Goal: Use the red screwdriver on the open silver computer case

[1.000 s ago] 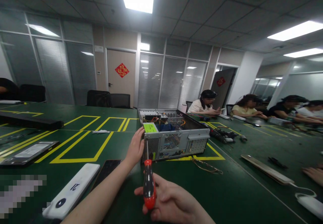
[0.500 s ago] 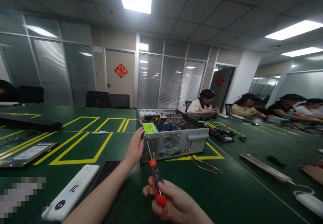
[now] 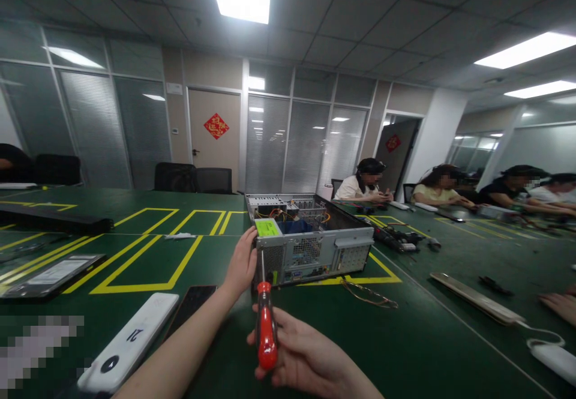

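An opened desktop computer case [image 3: 330,249] stands in front of me, its rear panel of vents and ports facing me. Against its left side near the rear corner lies my left hand [image 3: 243,259], fingers stretched out along the edge. A power supply with a yellow-green label [image 3: 267,227] sits in that corner. My right hand [image 3: 292,345] grips a red and black screwdriver [image 3: 266,333] by its handle. The screwdriver's shaft points up to the rear panel's left edge; whether the tip sits in a screw is too small to tell.
Left of my arm lie a white device marked 21 [image 3: 130,339], a dark flat object [image 3: 191,306] and a hard drive [image 3: 51,276]. Thin cables [image 3: 371,294] trail before the case. Right are a long pale bar [image 3: 477,298] and a co-worker's hand [image 3: 560,306]. Several people sit beyond.
My right hand has shifted slightly left and turned the screwdriver from a leftward lean to nearly straight. My left hand stays against the computer case.
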The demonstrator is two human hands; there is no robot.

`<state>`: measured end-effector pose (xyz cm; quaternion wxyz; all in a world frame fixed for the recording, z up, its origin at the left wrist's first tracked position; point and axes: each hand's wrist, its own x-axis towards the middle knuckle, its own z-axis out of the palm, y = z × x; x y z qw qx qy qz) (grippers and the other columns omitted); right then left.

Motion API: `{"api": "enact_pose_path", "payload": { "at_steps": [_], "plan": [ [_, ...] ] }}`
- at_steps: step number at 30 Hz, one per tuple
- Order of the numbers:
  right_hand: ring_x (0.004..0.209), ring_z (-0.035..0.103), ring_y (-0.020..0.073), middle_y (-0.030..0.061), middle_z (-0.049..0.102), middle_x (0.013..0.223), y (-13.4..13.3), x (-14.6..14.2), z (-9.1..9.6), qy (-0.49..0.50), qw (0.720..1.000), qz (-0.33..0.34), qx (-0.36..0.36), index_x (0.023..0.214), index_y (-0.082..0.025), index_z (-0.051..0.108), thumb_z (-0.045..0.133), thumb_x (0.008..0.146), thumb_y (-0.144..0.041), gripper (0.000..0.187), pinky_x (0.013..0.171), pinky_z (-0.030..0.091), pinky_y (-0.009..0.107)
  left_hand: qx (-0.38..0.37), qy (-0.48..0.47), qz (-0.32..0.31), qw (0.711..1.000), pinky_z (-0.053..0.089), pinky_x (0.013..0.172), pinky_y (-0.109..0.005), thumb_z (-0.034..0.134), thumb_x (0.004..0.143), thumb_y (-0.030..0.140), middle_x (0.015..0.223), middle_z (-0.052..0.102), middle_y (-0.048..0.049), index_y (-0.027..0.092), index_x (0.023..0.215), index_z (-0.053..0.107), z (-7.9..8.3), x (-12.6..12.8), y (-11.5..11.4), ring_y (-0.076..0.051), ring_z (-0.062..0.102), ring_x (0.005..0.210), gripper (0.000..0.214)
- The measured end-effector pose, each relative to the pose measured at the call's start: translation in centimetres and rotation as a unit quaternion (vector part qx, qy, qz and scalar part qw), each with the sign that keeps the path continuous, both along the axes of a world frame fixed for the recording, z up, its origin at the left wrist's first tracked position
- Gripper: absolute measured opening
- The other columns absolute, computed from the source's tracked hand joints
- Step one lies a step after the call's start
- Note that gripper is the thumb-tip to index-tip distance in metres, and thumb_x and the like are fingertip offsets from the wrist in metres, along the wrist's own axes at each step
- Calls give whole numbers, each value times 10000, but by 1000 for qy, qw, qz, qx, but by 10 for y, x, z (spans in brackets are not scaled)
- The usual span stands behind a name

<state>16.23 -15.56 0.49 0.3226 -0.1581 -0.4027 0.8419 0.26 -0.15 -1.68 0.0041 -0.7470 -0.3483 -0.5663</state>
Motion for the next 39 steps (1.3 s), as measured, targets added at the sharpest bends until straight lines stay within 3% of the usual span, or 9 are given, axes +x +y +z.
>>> {"api": "enact_pose_path", "payload": {
  "at_steps": [4, 7, 12, 16, 20, 24, 31, 39],
  "plan": [
    [590, 532, 78, -13, 554, 767, 0, 1, -2, 22, 998, -53, -38, 986, -172, 526, 675, 727, -397, 374, 522, 333, 215, 4, 7, 4, 1000, 285, 1094, -463, 301, 930, 247, 1408, 359, -113, 192, 1345, 313, -2, -1, 2, -210, 326, 1320, 419],
    [579, 494, 65, -29, 516, 731, 0, 2, 0, 24, 994, -65, -84, 844, -170, 509, 671, 725, -407, 310, 489, 286, 195, 6, 11, 6, 1000, 289, 1091, -466, 304, 929, 247, 1410, 357, -114, 194, 1349, 308, -3, -1, 3, -213, 328, 1320, 424],
    [443, 397, 15, 2, 588, 857, 0, 5, 2, 0, 997, -52, -54, 1041, -216, 498, 610, 790, -381, 320, 399, 132, 160, 4, 9, 5, 1000, 285, 1092, -470, 303, 928, 249, 1408, 359, -115, 192, 1346, 312, -2, -1, 2, -213, 328, 1319, 422],
    [636, 590, 111, 51, 604, 971, 0, 3, 2, 17, 999, -18, -44, 1194, -238, 431, 585, 797, -410, 459, 443, 302, 173, -1, 3, -3, 1000, 276, 1094, -480, 307, 928, 254, 1410, 355, -116, 193, 1344, 315, -1, 0, 0, -215, 324, 1321, 421],
    [795, 648, 188, 103, 593, 1101, 2, 0, 0, 2, 1000, -8, -25, 1234, -238, 382, 580, 802, -364, 492, 559, 440, 239, 0, 0, -5, 1000, 275, 1095, -483, 306, 927, 250, 1411, 353, -115, 196, 1344, 317, 0, 0, 0, -216, 322, 1323, 421],
    [696, 651, 152, 78, 610, 1020, 4, -1, -3, -17, 998, -49, -18, 1153, -209, 441, 568, 811, -397, 411, 472, 398, 187, 3, 3, -3, 1000, 277, 1096, -470, 306, 927, 253, 1409, 357, -116, 191, 1342, 317, -1, 0, 1, -211, 321, 1323, 419],
    [470, 513, 47, -22, 568, 738, 2, 1, 1, -24, 991, -109, -68, 916, -191, 463, 622, 761, -423, 321, 365, 145, 134, 7, 9, 6, 1000, 285, 1093, -457, 306, 927, 250, 1403, 363, -119, 188, 1344, 314, -2, -1, 2, -209, 328, 1320, 422],
    [527, 573, 92, 19, 598, 798, 2, 0, 1, -23, 997, -67, -31, 976, -184, 473, 563, 764, -384, 305, 378, 207, 160, 7, 13, 11, 1000, 288, 1090, -463, 305, 928, 253, 1402, 365, -120, 192, 1347, 309, -2, -1, 2, -213, 332, 1318, 422]
  ]
}}
